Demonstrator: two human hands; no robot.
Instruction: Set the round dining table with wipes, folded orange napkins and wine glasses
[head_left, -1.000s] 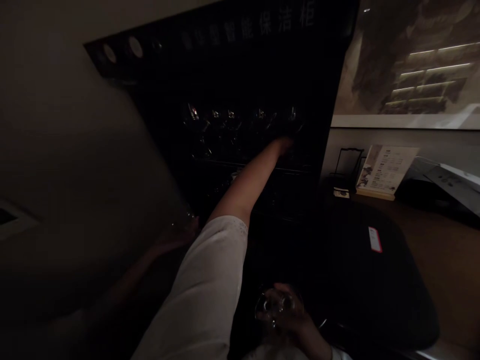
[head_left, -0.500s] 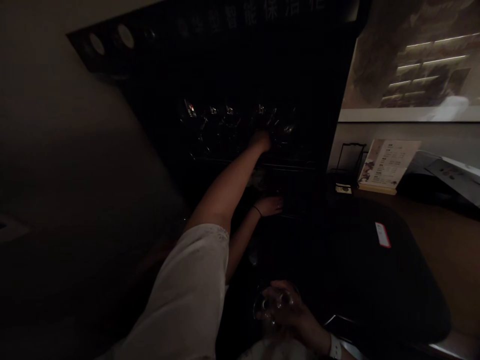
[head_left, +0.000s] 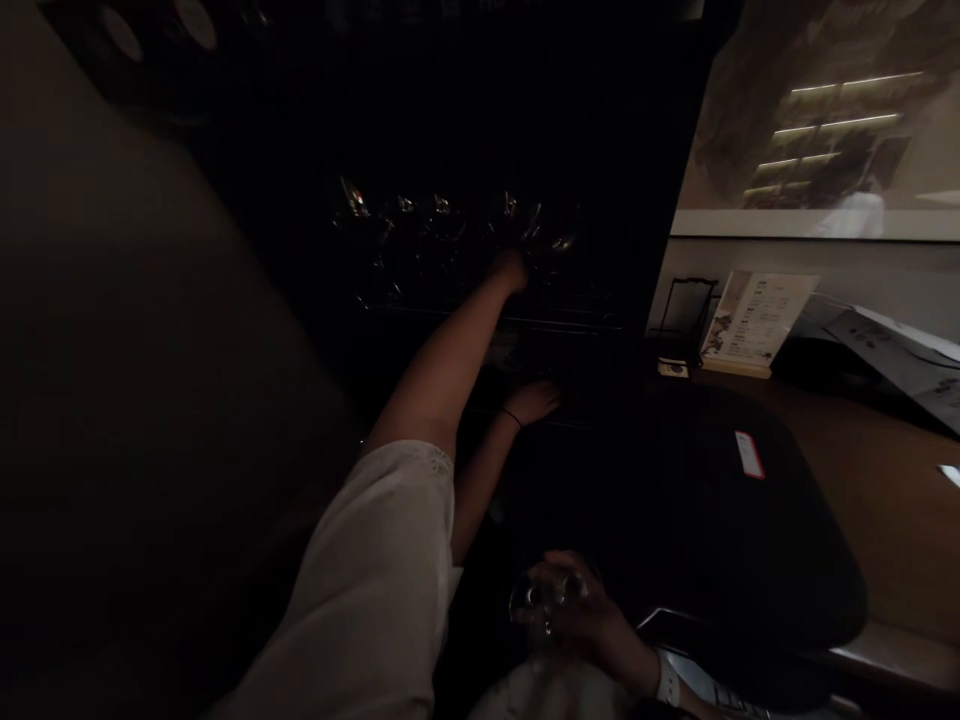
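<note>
My left arm, in a white sleeve, stretches into a dark cabinet (head_left: 600,130). My left hand (head_left: 512,270) is at a shelf beside several clear stemmed glasses (head_left: 514,215); its fingers are lost in the dark, so whether it grips one cannot be told. Low in the view, my right hand (head_left: 581,605), with a white band at the wrist, is closed round clear glasses (head_left: 534,597) whose round edges catch the light. Their exact shape and number are hard to make out.
Another person's hand (head_left: 536,400), with a dark bracelet, reaches to the lower shelf beneath my left arm. At right, a black rounded case (head_left: 720,520) with a red-edged label sits by a brown counter (head_left: 847,440). A menu stand (head_left: 757,325) and a framed picture (head_left: 825,150) are behind.
The view has shifted slightly, so the cabinet's lettering has slid up mostly out of frame. My left hand stays by the shelf, and my right hand still holds the glasses.
</note>
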